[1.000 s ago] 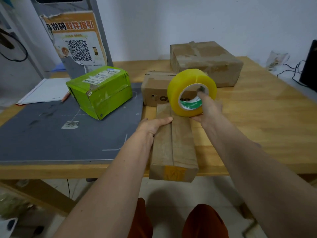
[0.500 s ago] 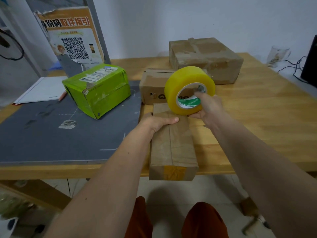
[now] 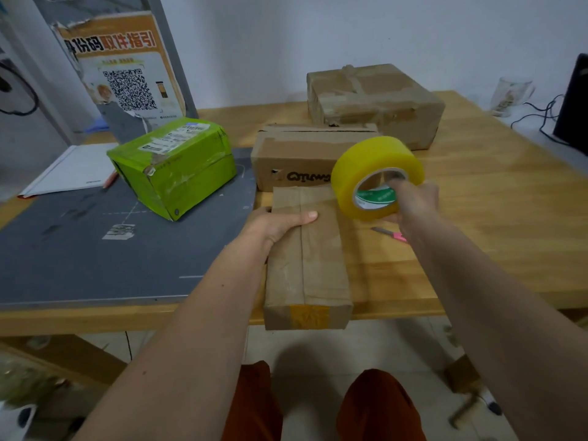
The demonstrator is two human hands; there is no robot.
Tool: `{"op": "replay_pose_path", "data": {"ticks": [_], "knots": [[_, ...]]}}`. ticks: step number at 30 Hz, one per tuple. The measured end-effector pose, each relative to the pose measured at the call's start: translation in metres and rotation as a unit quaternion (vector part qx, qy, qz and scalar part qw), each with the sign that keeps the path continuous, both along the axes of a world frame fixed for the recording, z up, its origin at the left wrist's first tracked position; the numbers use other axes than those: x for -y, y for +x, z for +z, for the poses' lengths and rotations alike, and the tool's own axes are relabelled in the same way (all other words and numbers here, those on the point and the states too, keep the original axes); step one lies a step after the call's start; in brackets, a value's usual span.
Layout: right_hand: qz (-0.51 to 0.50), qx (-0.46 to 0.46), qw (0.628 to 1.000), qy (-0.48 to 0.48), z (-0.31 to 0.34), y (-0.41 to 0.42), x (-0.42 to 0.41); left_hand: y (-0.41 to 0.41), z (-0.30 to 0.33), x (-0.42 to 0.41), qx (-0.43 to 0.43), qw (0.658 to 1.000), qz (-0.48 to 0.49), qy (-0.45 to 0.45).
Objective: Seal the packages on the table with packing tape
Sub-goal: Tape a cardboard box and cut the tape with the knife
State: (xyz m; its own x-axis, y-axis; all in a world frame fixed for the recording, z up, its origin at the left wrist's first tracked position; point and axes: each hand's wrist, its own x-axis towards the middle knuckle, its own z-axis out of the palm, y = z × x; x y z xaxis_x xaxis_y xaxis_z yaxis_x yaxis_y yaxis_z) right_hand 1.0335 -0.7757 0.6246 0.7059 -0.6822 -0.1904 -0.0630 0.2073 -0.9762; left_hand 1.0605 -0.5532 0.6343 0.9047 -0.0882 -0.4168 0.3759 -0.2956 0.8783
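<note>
Left hand (image 3: 280, 222) gripping long box's (image 3: 307, 268) left edge; right hand (image 3: 413, 203) clasping tape roll (image 3: 366, 168) above.

A wooden desk (image 3: 477, 218) carries a grey mat (image 3: 79, 265) with a green box (image 3: 178, 167) on it, three brown packages, a pink-handled cutter (image 3: 389, 233) and white papers (image 3: 73, 168)

A parcel pickup point; taped cartons (image 3: 375, 103) crowd a wooden table (image 3: 496, 198); a QR-code pickup poster (image 3: 124, 74) stands behind.
</note>
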Motion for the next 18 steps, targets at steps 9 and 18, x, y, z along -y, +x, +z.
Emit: {"op": "replay_pose_path", "data": {"ticks": [9, 18], "knots": [[-0.021, -0.015, 0.999, -0.048, -0.013, -0.001, 0.010, -0.009, -0.002, -0.008, -0.024, 0.996, 0.028, -0.077], [-0.004, -0.021, 0.994, -0.106, -0.022, 0.009, 0.013, -0.016, -0.010, -0.001, -0.007, 0.985, 0.089, -0.144]]}}
